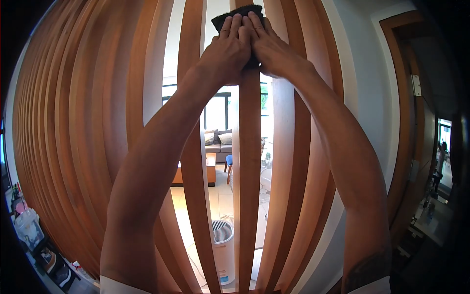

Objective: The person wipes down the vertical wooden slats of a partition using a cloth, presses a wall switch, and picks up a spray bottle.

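Observation:
Both my arms reach up in front of me to a black cloth [238, 13] held high against a vertical wooden slat [250, 142]. My left hand [229, 46] presses the cloth from the left, its fingers extended upward over it. From the right, my right hand [270, 46] lies on the same cloth, fingers also pointing up and close to the left ones. The cloth folds around the slat, and its lower end shows dark between my wrists. My thumbs and part of the cloth are hidden behind the hands.
More wooden slats [100, 132] stand in a row to the left. Through the gaps appear a sofa [219, 142], a wooden table [198, 174] and a white appliance with a grille [223, 245]. Shoes [61, 274] sit low left. A door frame [406, 98] stands right.

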The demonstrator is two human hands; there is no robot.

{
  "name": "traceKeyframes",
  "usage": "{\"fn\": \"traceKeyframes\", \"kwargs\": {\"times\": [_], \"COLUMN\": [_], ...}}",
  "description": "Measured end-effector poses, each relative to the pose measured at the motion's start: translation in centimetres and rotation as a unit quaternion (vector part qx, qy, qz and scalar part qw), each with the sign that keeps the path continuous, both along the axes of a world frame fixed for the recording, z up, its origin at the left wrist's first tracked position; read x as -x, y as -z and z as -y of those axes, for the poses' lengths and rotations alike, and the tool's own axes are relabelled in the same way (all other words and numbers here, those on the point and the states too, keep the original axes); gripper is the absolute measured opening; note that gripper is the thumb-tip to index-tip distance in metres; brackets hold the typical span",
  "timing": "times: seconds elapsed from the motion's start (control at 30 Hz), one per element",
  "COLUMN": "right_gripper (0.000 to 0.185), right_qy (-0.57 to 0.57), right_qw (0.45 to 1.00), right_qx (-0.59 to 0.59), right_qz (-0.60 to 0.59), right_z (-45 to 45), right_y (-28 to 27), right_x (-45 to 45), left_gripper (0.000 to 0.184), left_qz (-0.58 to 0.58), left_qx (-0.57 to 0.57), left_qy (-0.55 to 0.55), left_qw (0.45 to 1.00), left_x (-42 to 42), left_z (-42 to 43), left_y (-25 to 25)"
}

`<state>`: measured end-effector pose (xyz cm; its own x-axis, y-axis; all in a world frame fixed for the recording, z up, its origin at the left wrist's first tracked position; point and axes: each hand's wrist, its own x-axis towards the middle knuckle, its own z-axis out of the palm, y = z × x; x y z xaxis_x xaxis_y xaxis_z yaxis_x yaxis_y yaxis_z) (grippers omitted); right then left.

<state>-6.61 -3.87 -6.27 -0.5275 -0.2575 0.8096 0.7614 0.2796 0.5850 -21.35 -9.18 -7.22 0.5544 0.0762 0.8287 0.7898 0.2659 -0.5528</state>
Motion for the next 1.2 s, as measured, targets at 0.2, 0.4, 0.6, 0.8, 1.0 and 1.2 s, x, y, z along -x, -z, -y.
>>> {"fn": "traceKeyframes", "kwargs": {"times": [0.2, 0.4, 0.6, 0.8, 1.0, 1.2], "right_gripper": [0.109, 0.108, 0.104, 0.097, 0.093, 0.093], "right_qy": [0.009, -0.056, -0.052, -0.031, -0.034, -0.015], "right_qw": [0.994, 0.984, 0.99, 0.994, 0.995, 0.997], "right_qx": [0.042, 0.164, 0.121, 0.076, 0.027, 0.01], "right_qz": [0.102, 0.045, 0.058, 0.078, 0.095, 0.08], "right_z": [0.2, 1.5, 0.6, -0.1, 2.0, 0.9], "right_y": [-1.6, -0.5, 1.2, 5.0, 9.5, 12.9], "right_x": [0.3, -0.3, -0.2, 0.3, -0.3, 0.7], "left_gripper": [0.085, 0.065, 0.063, 0.058, 0.059, 0.068], "left_qz": [-0.043, 0.037, -0.102, -0.129, -0.119, -0.031], "left_qx": [-0.045, 0.038, -0.057, -0.066, -0.042, 0.003], "left_qy": [0.072, 0.022, -0.098, -0.21, -0.162, -0.103], "left_qw": [0.995, 0.998, 0.988, 0.967, 0.979, 0.994], "left_x": [1.5, 0.2, 1.0, -0.1, -0.3, 0.2], "left_z": [-1.2, 1.0, 0.5, 2.5, 3.2, 1.7], "left_y": [-0.8, -0.1, 0.9, 5.6, 9.4, 13.6]}}
